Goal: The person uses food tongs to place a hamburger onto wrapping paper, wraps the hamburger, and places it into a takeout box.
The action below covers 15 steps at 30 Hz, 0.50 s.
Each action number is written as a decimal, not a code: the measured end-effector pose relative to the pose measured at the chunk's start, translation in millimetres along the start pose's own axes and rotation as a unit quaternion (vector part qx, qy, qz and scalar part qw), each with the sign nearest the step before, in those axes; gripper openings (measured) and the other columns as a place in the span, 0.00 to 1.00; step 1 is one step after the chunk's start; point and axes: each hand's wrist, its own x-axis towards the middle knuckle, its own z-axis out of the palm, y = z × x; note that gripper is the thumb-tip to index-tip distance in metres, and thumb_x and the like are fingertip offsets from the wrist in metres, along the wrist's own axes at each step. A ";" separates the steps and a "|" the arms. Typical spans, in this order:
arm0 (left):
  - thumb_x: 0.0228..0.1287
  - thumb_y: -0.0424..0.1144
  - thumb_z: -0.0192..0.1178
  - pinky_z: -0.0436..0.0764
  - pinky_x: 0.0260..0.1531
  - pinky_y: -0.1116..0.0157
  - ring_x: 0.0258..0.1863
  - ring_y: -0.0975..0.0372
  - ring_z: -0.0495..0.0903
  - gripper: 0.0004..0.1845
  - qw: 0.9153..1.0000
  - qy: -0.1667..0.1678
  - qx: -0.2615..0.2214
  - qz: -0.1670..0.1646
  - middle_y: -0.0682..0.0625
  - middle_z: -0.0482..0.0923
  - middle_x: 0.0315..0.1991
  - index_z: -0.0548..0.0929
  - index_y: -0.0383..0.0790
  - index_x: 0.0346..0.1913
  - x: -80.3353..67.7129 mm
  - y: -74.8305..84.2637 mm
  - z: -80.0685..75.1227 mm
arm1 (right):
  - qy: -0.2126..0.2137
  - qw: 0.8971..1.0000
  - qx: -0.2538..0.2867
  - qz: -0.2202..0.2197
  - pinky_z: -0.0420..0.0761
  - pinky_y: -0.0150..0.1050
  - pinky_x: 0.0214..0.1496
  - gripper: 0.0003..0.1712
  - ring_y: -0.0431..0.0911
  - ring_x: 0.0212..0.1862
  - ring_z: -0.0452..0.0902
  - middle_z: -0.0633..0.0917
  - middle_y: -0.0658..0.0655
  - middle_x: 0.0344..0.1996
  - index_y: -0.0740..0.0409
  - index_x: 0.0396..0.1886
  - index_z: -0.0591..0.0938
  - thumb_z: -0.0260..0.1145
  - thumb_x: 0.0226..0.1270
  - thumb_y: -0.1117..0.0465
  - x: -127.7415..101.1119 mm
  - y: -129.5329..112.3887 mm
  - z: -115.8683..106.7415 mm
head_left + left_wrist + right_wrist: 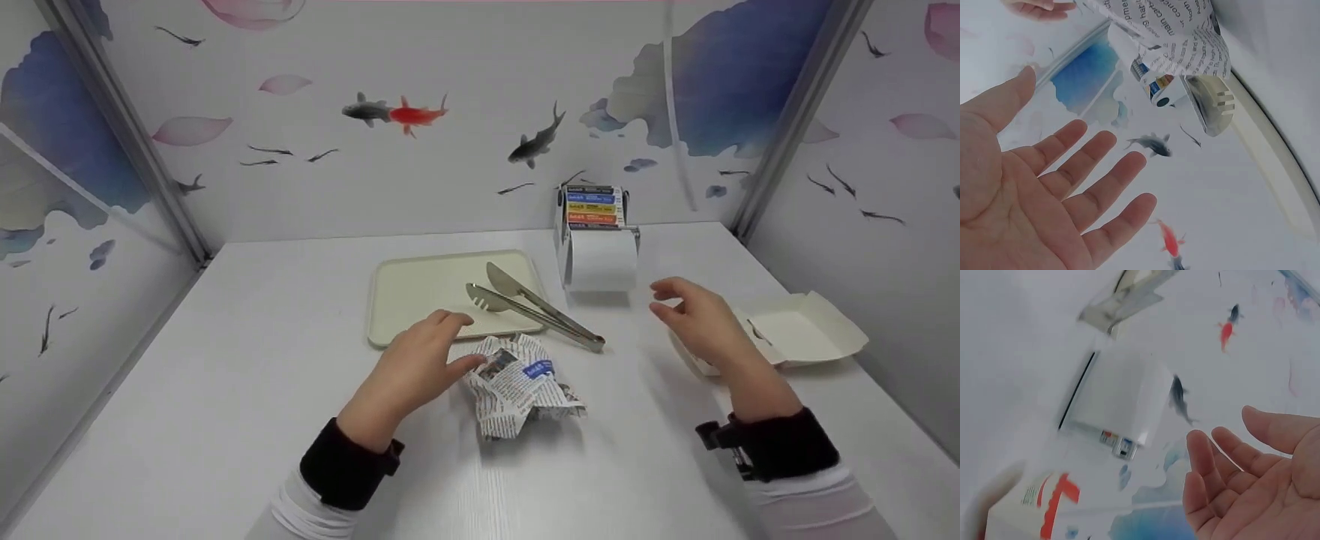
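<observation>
A crumpled bundle of printed newspaper-style paper (517, 382) sits in the middle of the white table. My left hand (416, 367) hovers just left of it, fingers spread and relaxed. In the head view the thumb overlaps the bundle's edge, while the left wrist view shows a gap between hand and paper. To the right, my right hand (701, 326) is raised over the near side of an opened white takeaway box (806, 330), its fingers loosely bent around nothing. Metal tongs (555, 319) lie with their heads on a cream tray (420, 289) and their joined end on the table.
Behind the tongs stands a dispenser (604, 259) with a white roll in front and coloured labelled strips on top. Walls printed with fish and petals (480, 180) enclose the table at the back and both sides.
</observation>
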 end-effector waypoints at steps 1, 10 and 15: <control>0.72 0.52 0.67 0.79 0.67 0.44 0.67 0.45 0.80 0.30 1.000 0.003 0.000 -0.006 0.40 0.79 0.68 0.76 0.40 0.70 -0.7 -1.2 -1.8 | 0.006 1.000 -0.003 0.009 0.80 0.60 0.61 0.28 0.65 0.61 0.78 0.77 0.72 0.69 0.66 0.75 0.70 0.56 0.84 0.57 0.2 7.6 -6.4; 0.73 0.52 0.67 0.81 0.65 0.45 0.66 0.45 0.81 0.29 0.999 -0.007 0.015 -0.030 0.41 0.79 0.68 0.77 0.41 0.69 -2.0 -8.4 -3.2 | 0.036 0.989 -0.118 0.079 0.73 0.71 0.65 0.29 0.77 0.65 0.72 0.75 0.81 0.64 0.77 0.69 0.69 0.56 0.81 0.58 -0.7 73.0 -46.2; 0.72 0.53 0.66 0.81 0.65 0.45 0.65 0.45 0.82 0.29 0.999 -0.018 0.018 -0.028 0.41 0.80 0.66 0.78 0.41 0.68 -1.6 -9.7 -1.1 | 0.012 0.980 -0.161 0.120 0.78 0.68 0.54 0.27 0.77 0.58 0.75 0.77 0.84 0.59 0.81 0.64 0.70 0.55 0.76 0.62 -8.4 104.3 -68.5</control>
